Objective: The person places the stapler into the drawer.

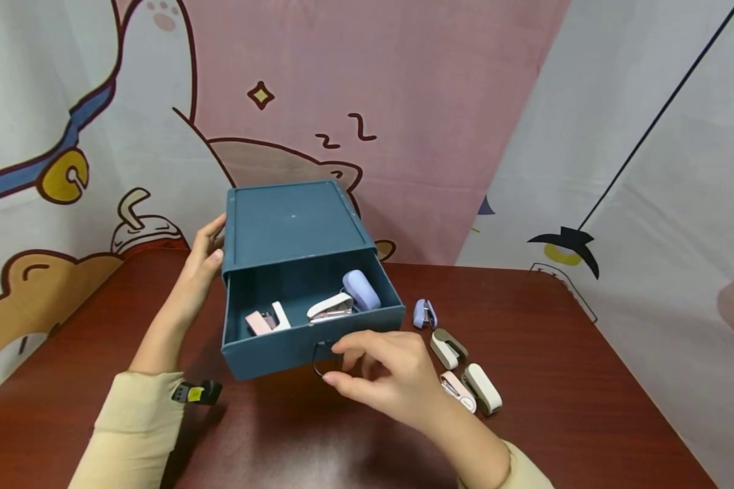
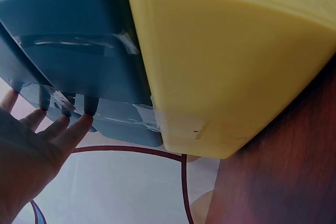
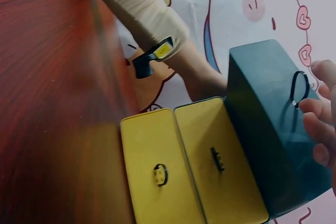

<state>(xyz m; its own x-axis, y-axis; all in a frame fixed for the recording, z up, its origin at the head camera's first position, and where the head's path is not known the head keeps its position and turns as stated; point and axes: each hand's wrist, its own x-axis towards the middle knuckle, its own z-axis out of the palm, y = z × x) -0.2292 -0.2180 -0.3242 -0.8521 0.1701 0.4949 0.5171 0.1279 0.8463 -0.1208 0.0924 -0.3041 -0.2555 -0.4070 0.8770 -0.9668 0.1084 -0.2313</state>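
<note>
A blue drawer box (image 1: 293, 224) has its top drawer (image 1: 263, 356) pulled partly out. Inside lie a pink-and-white stapler (image 1: 268, 319), a white stapler (image 1: 330, 308) and a lavender stapler (image 1: 361, 291). My right hand (image 1: 391, 370) is at the black loop handle (image 1: 315, 360) on the drawer front, thumb and forefinger apart with the tips right beside the loop. In the right wrist view the whole loop (image 3: 300, 90) shows next to the fingertips (image 3: 310, 107). My left hand (image 1: 204, 255) rests against the box's left side; the left wrist view shows its outstretched fingers (image 2: 73, 129) at the taped blue back.
To the right of the box, a small lavender stapler (image 1: 425, 314), an olive-and-white one (image 1: 448, 348), a pink one (image 1: 459, 391) and a white one (image 1: 482, 388) lie on the brown table (image 1: 563, 380). Yellow drawers (image 3: 163, 171) stand under the blue box. A printed curtain (image 1: 404, 136) hangs behind.
</note>
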